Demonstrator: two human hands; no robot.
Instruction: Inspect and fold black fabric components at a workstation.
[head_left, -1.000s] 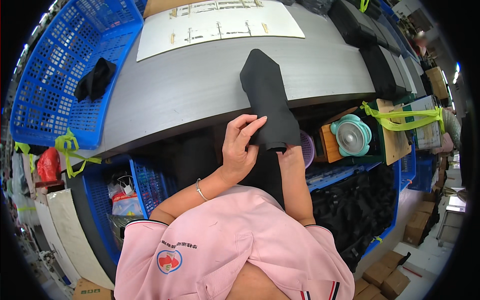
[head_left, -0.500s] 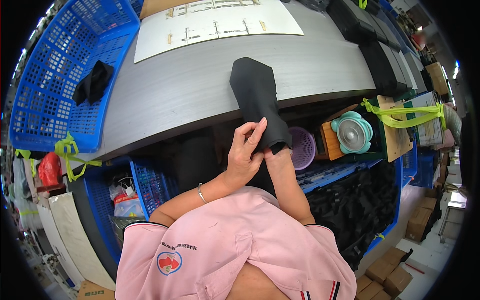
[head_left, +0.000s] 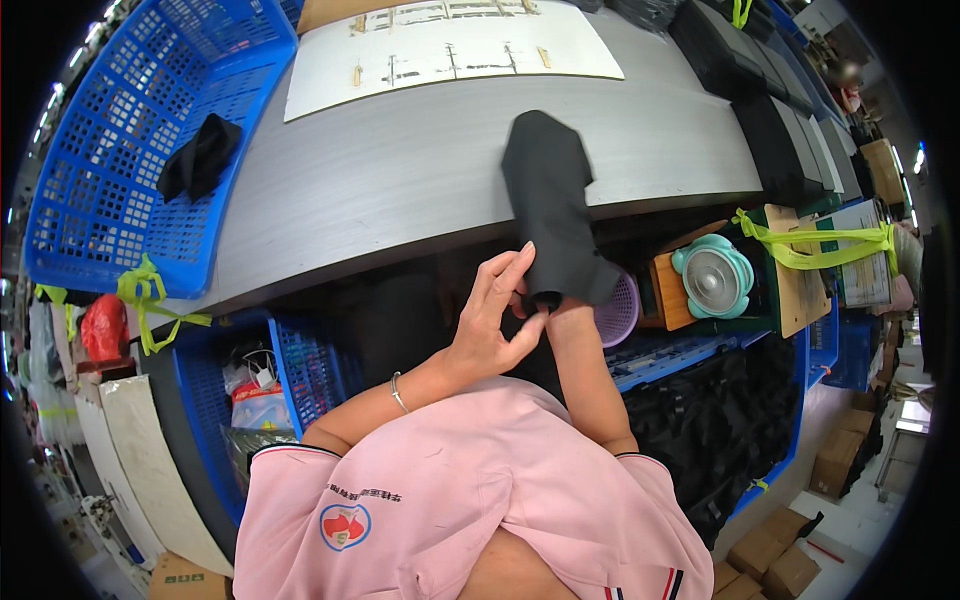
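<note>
A black fabric sleeve or pouch (head_left: 550, 190), long and tube-like, stands out over the front edge of the grey table. My right forearm (head_left: 590, 370) runs up into its near opening, so my right hand and its fingers are hidden inside the cloth. Beside that opening is my left hand (head_left: 490, 315), its fingers stretched out along the left side of the cloth and the thumb held apart near my right wrist. Whether a fingertip catches the hem I cannot make out.
A blue plastic basket (head_left: 120, 150) with a black cloth piece (head_left: 200, 158) stands at the left. A marked white board (head_left: 430, 75) lies at the back. Black stacked pieces (head_left: 780, 150) sit at the right, above a teal fan (head_left: 713, 277) and a purple basket (head_left: 618, 310).
The black sleeve has shifted a little right in the view, and its hem has turned around my right wrist. My left thumb has spread away from the fingers.
</note>
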